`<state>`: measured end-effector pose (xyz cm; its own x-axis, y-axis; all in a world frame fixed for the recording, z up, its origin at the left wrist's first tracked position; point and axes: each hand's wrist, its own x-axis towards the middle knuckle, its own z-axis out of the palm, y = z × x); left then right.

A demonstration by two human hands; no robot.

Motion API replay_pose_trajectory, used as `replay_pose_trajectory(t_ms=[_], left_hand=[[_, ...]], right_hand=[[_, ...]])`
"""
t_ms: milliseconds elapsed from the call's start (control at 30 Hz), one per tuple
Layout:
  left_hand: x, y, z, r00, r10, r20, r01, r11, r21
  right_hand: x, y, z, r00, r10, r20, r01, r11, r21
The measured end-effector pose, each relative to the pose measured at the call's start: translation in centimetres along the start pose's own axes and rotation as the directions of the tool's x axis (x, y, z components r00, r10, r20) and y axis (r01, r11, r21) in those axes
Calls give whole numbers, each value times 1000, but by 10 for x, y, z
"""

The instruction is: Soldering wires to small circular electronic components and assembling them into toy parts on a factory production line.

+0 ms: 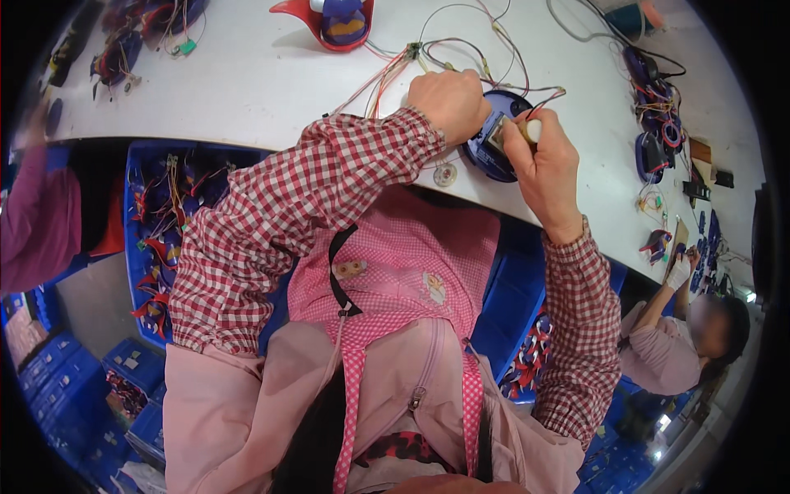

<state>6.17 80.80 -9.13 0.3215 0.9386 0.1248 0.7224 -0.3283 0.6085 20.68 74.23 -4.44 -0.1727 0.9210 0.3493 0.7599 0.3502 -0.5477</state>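
**Two hands at a blue shell on the white counter**

- Blue shell [494, 148]: round, dark blue plastic part, lying on the counter [247, 82] near its front edge, between the two hands.
- Left hand [448, 103]: curled into a loose fist, resting at the shell's upper left rim; what the fingers pinch cannot be told.
- Right hand [547, 169]: clamped on a small pale tool [532, 130], thumb and fingers together, its tip at the shell's inside.
- Wires [461, 53]: thin, red and mixed colours, running from the shell up across the counter.
- Small disc [445, 174]: white, just beside the shell, at the counter edge.
- Red toy part [325, 20]: at the far edge, well apart.
- Blue crate [156, 214]: below the counter, left, holding wired parts.
- Another person's sleeve [650, 350]: lower right.
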Motion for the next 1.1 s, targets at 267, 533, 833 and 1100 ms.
replay_pose_trajectory(t_ms=[267, 533, 833, 1100], left_hand=[[0, 0, -5, 999, 18, 35, -18, 1000, 6], [-49, -25, -81, 935, 279, -220, -336, 896, -290], [-35, -52, -76, 903, 209, -375, -215, 976, 24], [5, -59, -44, 965, 63, -255, -19, 985, 173]], right_hand=[[3, 15, 5, 999, -38, -24, 38, 999, -1], [-15, 1, -24, 967, -63, -247, 59, 998, -22], [-56, -36, 35, 983, -181, -25, 181, 983, -10], [-60, -24, 53, 995, -97, -12, 96, 994, -53]])
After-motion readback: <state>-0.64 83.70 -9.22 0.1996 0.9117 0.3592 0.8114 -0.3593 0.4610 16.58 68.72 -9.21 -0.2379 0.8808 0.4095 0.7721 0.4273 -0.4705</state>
